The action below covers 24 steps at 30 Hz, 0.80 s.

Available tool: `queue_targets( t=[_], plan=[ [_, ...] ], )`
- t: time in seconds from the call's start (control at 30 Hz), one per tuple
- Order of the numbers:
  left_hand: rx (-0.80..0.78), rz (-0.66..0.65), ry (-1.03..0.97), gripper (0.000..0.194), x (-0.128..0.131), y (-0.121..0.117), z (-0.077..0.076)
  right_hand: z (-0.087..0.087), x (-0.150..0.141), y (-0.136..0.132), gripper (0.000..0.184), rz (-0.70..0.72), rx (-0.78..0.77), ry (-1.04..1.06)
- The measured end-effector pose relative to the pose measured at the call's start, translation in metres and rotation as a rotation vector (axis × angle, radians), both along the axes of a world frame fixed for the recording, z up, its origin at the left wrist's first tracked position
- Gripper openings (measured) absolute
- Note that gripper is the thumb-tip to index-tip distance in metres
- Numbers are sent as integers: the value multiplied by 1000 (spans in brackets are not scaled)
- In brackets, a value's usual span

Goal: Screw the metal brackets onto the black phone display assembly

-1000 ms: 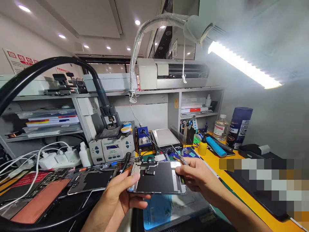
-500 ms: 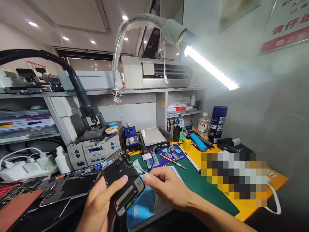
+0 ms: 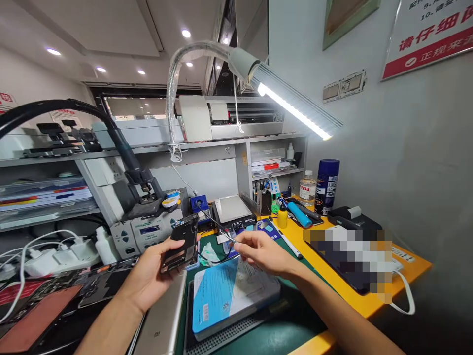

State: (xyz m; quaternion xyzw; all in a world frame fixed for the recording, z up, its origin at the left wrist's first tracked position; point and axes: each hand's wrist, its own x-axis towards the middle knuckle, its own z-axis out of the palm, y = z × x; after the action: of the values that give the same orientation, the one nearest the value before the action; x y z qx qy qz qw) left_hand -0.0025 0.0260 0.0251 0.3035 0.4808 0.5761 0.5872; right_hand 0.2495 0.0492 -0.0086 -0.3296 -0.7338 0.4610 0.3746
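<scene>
My left hand (image 3: pixel 150 273) is closed round the edge of a dark phone screen panel (image 3: pixel 188 236). Its thumb lies across the back, and the panel is tilted upright over the bench. My right hand (image 3: pixel 262 254) is to the right of it, with thumb and forefinger pinched on slim metal tweezers (image 3: pixel 228 237) whose tips point up and left. The tweezers are apart from the panel. Below both hands lies a blue and white box (image 3: pixel 218 291) on a dark perforated base.
A silver device with a MI logo (image 3: pixel 157 320) lies left of the box. Phone parts (image 3: pixel 48 315) cover the left side. Behind stand a rework station (image 3: pixel 148 231), a heating plate (image 3: pixel 231 209) and a yellow bottle (image 3: pixel 282 217). A lamp (image 3: pixel 295 106) hangs overhead.
My hands have drawn apart. The panel has turned from lying flat to tilted and moved left and away from me. The view has shifted right, and the box shows more fully.
</scene>
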Motion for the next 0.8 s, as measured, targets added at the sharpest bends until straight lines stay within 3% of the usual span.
queue_targets(
  t=[0.17,0.33,0.6,0.8],
  plan=[
    [-13,-57,-31,18,-3,-1,-8,11,19,-2,30,68,121,-287],
    [-27,-55,-7,30,-3,-10,-10,14,20,-14,21,-51,234,-511],
    [-31,-60,48,30,17,-21,-23,9,5,-24,18,-85,363,-677],
    [-13,-34,115,31,23,-21,-23,9,-1,-26,18,-39,440,-738]
  ],
)
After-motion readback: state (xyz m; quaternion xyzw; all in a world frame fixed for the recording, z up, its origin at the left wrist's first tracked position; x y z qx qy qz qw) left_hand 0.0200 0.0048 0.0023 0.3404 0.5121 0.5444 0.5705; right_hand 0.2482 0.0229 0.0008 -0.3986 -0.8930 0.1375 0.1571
